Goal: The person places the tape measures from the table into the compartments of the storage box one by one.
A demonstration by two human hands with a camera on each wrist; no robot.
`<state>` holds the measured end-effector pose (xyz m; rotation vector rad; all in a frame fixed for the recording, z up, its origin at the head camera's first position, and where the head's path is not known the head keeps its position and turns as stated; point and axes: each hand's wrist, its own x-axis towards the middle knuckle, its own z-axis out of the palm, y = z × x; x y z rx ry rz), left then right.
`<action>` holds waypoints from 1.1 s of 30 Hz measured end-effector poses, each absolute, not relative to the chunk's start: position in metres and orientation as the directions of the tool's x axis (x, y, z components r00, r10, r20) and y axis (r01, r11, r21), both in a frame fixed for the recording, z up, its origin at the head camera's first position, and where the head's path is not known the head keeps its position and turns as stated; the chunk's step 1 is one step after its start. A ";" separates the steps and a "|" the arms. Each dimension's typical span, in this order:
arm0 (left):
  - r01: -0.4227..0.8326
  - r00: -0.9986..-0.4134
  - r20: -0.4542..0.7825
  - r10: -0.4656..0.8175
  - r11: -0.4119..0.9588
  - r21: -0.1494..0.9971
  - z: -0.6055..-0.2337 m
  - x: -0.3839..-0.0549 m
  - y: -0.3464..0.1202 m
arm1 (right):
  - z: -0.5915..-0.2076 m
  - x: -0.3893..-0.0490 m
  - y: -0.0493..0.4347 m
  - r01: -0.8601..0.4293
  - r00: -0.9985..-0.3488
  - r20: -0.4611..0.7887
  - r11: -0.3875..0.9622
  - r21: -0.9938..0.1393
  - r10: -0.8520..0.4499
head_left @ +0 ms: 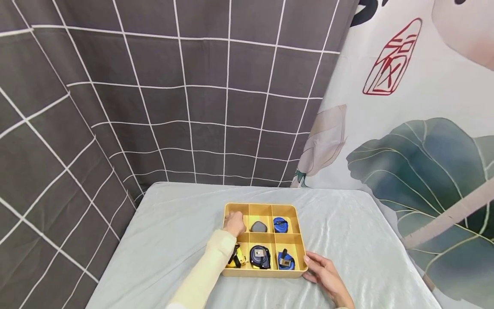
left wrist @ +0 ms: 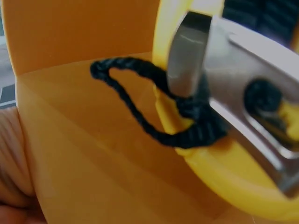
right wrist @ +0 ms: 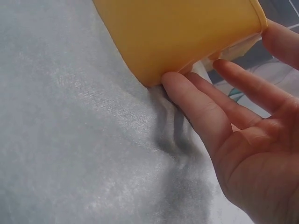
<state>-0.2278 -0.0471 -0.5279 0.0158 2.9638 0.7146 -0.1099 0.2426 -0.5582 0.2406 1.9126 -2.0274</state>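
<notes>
A yellow tray [head_left: 262, 273] with six-compartment layout lies on the covered table. My left hand [head_left: 234, 223] reaches into its back left compartment; the fingers are hidden, so I cannot tell what they hold. In the left wrist view, part of the left hand [left wrist: 14, 163] shows beyond the compartment wall. Nearer me sits a yellow tape measure [left wrist: 215, 177] with a steel clip and black cord loop. My right hand [head_left: 326, 274] touches the tray's front right corner, its fingers and thumb fairly straight along the walls.
Front compartments also hold a dark tape measure [head_left: 259, 256] and a blue one [head_left: 286, 260]. Behind them are a grey rounded object [head_left: 258, 227] and a blue round one [head_left: 280, 225]. A pale cloth [head_left: 181, 219] covers the table; a checked curtain [head_left: 204, 107] hangs behind.
</notes>
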 end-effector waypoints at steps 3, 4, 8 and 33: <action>-0.018 -0.997 -0.074 0.018 0.891 0.453 -0.527 -0.227 -0.046 | -0.558 -0.110 0.243 0.346 -0.930 -0.341 -0.014 -0.938 -0.139; -0.025 -0.997 -0.076 0.011 0.889 0.457 -0.526 -0.227 -0.046 | -0.557 -0.111 0.243 0.340 -0.932 -0.337 -0.003 -0.940 -0.132; -0.047 -0.995 -0.099 0.000 0.882 0.469 -0.524 -0.230 -0.043 | -0.553 -0.111 0.243 0.311 -0.947 -0.314 0.054 -0.949 -0.066; 0.189 -0.976 0.204 0.079 0.775 0.603 -0.472 -0.145 -0.109 | -0.516 -0.107 0.302 -0.213 -0.905 0.425 0.845 -0.490 0.018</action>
